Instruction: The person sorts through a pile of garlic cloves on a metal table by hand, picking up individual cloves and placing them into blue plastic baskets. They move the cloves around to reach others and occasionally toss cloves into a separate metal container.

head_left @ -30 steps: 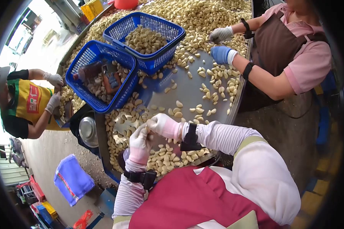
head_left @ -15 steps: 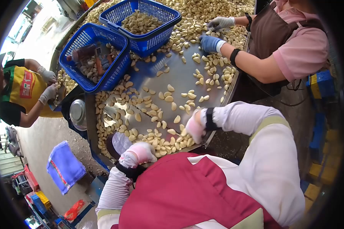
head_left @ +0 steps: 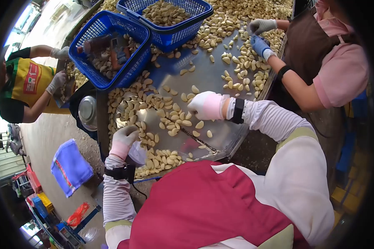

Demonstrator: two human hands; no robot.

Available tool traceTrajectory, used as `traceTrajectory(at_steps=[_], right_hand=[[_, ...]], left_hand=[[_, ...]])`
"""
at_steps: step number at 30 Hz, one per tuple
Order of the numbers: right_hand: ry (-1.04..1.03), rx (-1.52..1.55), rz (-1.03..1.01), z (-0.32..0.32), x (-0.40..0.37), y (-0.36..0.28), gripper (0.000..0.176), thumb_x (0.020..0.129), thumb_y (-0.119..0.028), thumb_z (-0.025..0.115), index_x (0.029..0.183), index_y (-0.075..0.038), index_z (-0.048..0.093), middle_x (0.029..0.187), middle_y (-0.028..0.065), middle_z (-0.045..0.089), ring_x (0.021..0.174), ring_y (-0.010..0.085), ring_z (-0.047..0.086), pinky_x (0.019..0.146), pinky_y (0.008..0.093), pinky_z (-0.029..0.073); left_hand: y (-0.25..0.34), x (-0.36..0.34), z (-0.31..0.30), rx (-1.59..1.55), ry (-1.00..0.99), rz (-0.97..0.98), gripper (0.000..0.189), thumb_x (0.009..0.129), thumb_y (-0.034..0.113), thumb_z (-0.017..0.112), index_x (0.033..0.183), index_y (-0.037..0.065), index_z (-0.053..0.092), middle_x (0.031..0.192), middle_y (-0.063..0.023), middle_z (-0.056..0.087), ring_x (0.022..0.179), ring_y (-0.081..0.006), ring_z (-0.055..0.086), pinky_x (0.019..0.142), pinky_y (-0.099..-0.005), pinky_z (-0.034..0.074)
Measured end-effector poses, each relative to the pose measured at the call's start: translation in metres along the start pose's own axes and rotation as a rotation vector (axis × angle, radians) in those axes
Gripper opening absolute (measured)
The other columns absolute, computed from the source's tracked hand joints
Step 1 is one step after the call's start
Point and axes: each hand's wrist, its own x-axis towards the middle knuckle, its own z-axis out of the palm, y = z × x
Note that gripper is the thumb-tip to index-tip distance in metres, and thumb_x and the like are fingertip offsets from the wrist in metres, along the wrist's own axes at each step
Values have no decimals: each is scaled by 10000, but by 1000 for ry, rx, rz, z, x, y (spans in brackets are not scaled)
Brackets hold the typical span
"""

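Observation:
Peeled garlic cloves (head_left: 170,118) lie scattered over a metal table (head_left: 166,143). My left hand (head_left: 126,136), in a white and pink glove, rests at the cloves on the table's left part, its fingers apart. Further right, my right hand (head_left: 204,106) in a similar glove is low over the table beside some cloves. Its fingers are curled, and whatever may be inside them is hidden. A clove pile (head_left: 160,162) sits along the near edge, close to a whitish translucent piece (head_left: 138,153) under my left wrist.
One blue basket (head_left: 147,54) holds cloves and a bottle; another blue basket (head_left: 174,39) behind it holds cloves. A co-worker's gloved hands (head_left: 262,37) are over cloves at right. Another person (head_left: 31,87) works at left. A round metal lid (head_left: 87,110) is beside the table.
Both my hands have moved away from the near edge: the left forward and leftward, the right forward. Cloves near the right front corner have shifted, baring metal. The view has shifted slightly.

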Motion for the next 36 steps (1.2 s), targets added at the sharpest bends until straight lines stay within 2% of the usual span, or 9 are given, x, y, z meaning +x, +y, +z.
traceTrajectory(at_steps=[10,14,16,18,21,24,28,31,36], right_hand=[[31,-90,71,27,51,-17,186,776,-144,697,959,-112,696,966,111,653,1004,319,655,831,414,541],[274,2,-19,14,30,-22,181,739,-93,728,915,-52,728,962,128,722,939,324,699,773,399,567],[248,-71,47,30,48,-22,177,750,-91,719,925,-66,728,956,127,724,944,320,699,780,398,567],[221,-142,119,39,53,-19,174,761,-89,710,934,-79,729,951,125,727,948,315,700,788,397,566],[296,-183,103,36,51,-19,164,783,-86,694,941,-98,731,948,118,729,935,306,707,785,399,569],[262,-171,96,19,50,-18,173,778,-130,718,947,-94,725,920,119,732,936,319,705,797,405,569],[44,-58,286,-43,38,-9,753,659,-185,863,1326,-94,527,1276,188,569,1108,351,646,882,425,551],[-90,-53,325,-35,43,-10,975,591,-133,894,1432,-113,403,1376,231,462,1152,372,623,918,430,547],[-202,52,220,12,66,-72,1100,624,-31,860,1540,-154,263,1423,173,408,1193,366,602,955,433,532]], left_hand=[[53,-5,70,401,-55,422,238,804,219,664,963,51,723,909,-167,693,874,-345,656,795,-418,520],[48,-31,96,500,-893,361,270,816,264,657,1006,89,733,929,-170,708,900,-347,668,800,-403,523],[51,-30,97,640,-856,360,295,813,291,655,1029,107,736,949,-170,716,908,-332,680,808,-404,528],[71,-21,78,781,-989,-79,314,800,326,650,1018,121,745,939,-139,728,920,-317,688,811,-405,532],[24,7,43,1147,-629,-49,373,760,377,680,1022,129,769,1051,-115,732,971,-315,698,813,-411,544],[37,16,-2,816,-329,-71,288,758,331,689,953,141,782,926,-126,738,883,-316,700,810,-401,539],[41,37,-28,733,311,30,559,733,369,753,1258,200,664,1273,-207,586,1170,-360,582,943,-435,503],[51,47,-21,721,251,-96,744,686,386,795,1378,237,566,1377,-238,454,1256,-384,508,989,-452,484],[18,26,10,347,-140,285,650,689,210,806,1310,125,635,1307,-214,468,1207,-376,508,1043,-382,431]])
